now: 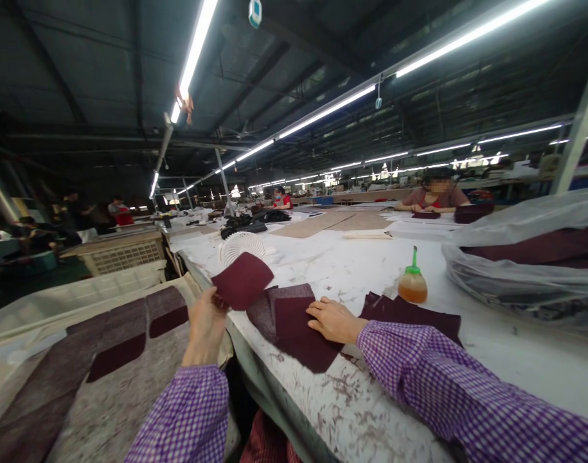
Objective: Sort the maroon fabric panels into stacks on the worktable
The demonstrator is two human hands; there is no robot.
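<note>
My left hand (207, 325) is closed on a dark maroon fabric piece (244, 281) with rounded corners, lifted at the table's left edge. Its fingers are partly hidden behind the piece. On the white table, my right hand (336, 320) rests flat with fingers stretched over some maroon fabric pieces (306, 337). A greyish side shows on one piece under them. Beside my right forearm lies a further pile of maroon pieces (414, 316), partly covered by my checked sleeve.
A glue bottle (412, 286) with green cap stands behind the pile. A white basket-like object (242, 247) is beyond my left hand. Maroon pieces (117, 357) lie on a lower surface at left. Clear plastic (486, 283) wraps maroon material at right. A co-worker (433, 193) sits across the table (351, 263).
</note>
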